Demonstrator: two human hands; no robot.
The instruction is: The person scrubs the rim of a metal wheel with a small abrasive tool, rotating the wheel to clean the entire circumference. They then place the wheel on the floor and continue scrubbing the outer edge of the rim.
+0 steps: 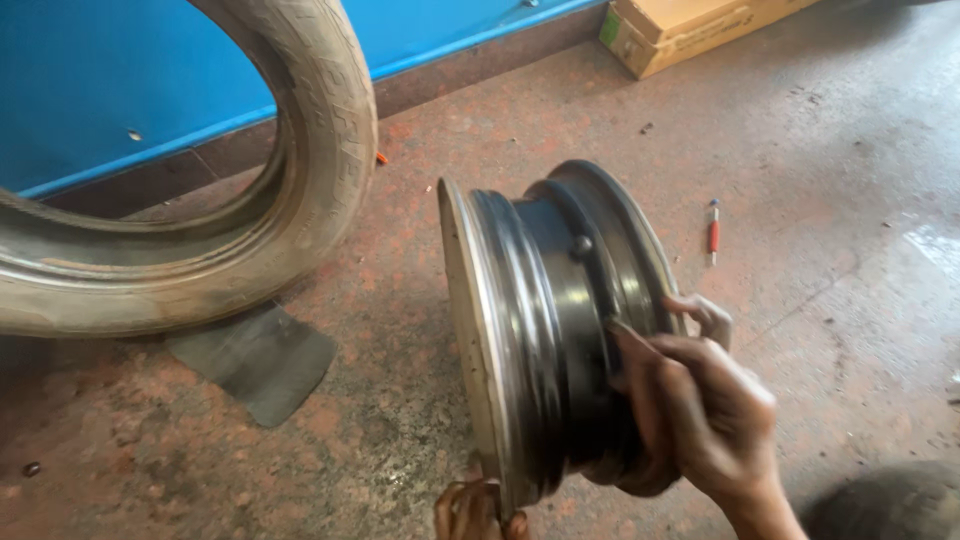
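Note:
A bare dark steel wheel rim [545, 330] stands on its edge on the reddish stone floor, barrel facing me. My right hand [700, 400] grips its right flange, fingers curled over the edge and thumb on the barrel. My left hand [468, 512] holds the lower part of the left flange at the bottom of the picture; only the fingers show. A worn, dusty tyre [240, 200] leans against the blue wall at the left, apart from the rim.
A dark rubber patch [255, 360] lies on the floor under the tyre. A small red-handled tool [713, 230] lies right of the rim. A cardboard box [690, 25] sits by the wall at top right. A dark rounded object [890, 505] fills the bottom right corner.

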